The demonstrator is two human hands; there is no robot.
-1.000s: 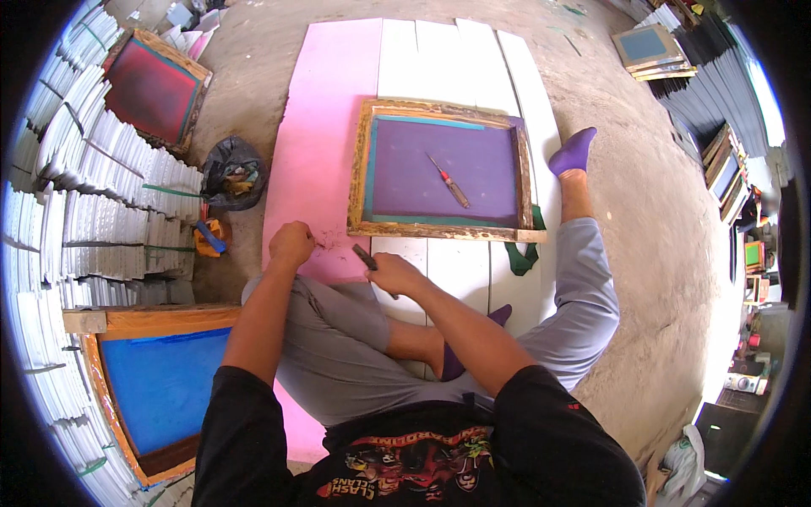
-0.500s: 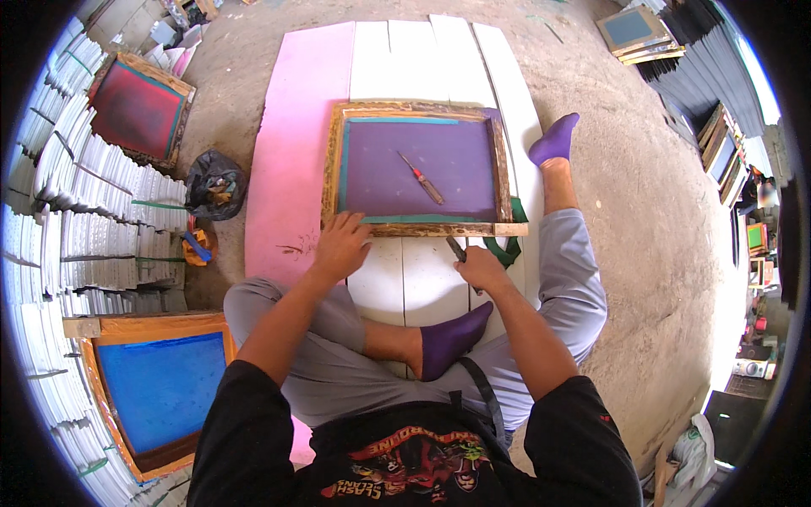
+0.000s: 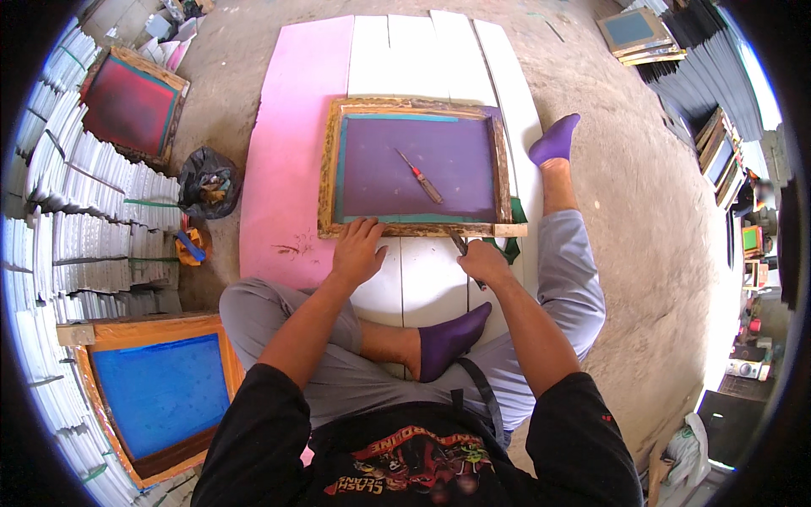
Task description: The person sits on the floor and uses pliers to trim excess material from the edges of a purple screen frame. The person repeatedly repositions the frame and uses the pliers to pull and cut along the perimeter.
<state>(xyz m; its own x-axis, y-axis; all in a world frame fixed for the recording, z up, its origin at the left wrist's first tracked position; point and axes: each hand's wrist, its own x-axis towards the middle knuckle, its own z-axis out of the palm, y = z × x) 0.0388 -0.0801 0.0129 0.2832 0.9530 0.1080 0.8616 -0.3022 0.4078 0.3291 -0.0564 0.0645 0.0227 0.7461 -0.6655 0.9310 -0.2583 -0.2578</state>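
A wooden screen-printing frame (image 3: 329,173) with purple mesh (image 3: 367,169) lies flat in front of me. On the mesh rests a screwdriver (image 3: 430,190) with a red-collared handle, its tip toward the far left. My left hand (image 3: 358,253) lies with fingers spread on the frame's near bar, left of its middle. My right hand (image 3: 487,262) is closed round a slim dark hand tool (image 3: 458,242), whose tip meets that same bar further right. Its exact kind is too small to make out. Green cloth or strap (image 3: 512,247) shows beside the frame's near right corner.
Pink and white boards (image 3: 291,127) lie under the frame. Left of me are a blue screen frame (image 3: 156,389), a red one (image 3: 131,106), a black bag (image 3: 209,182), an orange container (image 3: 191,247) and stacked white sheets (image 3: 76,182). My socked foot (image 3: 556,139) is at the right.
My left hand has slid rightward along the near bar. The tool in my right hand has moved up against the bar. The screwdriver stays on the mesh.
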